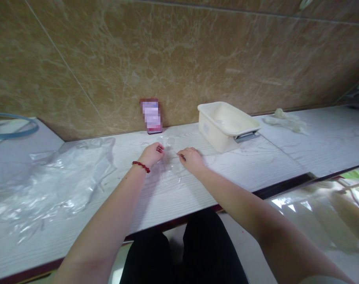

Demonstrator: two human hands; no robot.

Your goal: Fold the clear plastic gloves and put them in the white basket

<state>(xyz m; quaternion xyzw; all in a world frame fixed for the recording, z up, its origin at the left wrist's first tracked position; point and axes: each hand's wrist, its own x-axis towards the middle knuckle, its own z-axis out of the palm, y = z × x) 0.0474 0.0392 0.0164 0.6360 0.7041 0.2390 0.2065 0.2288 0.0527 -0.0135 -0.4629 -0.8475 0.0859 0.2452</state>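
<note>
A small piece of clear plastic, perhaps a bag (171,162), lies over the white wood-grain table between my hands. My left hand (153,154), with a red bead bracelet at the wrist, is closed in a pinch at its left side. My right hand (192,159) pinches its right edge, fingers curled in. The plastic is so transparent that its outline and anything inside are hard to make out. Just beyond my hands, a phone (152,116) leans against the wall, its screen blurred.
A cream plastic bin (216,136) with a grey handle stands right of my hands. Several crumpled clear plastic bags (58,181) cover the left of the table (155,205). A translucent crumpled item (287,121) lies far right. The marbled wall (155,59) closes off the back.
</note>
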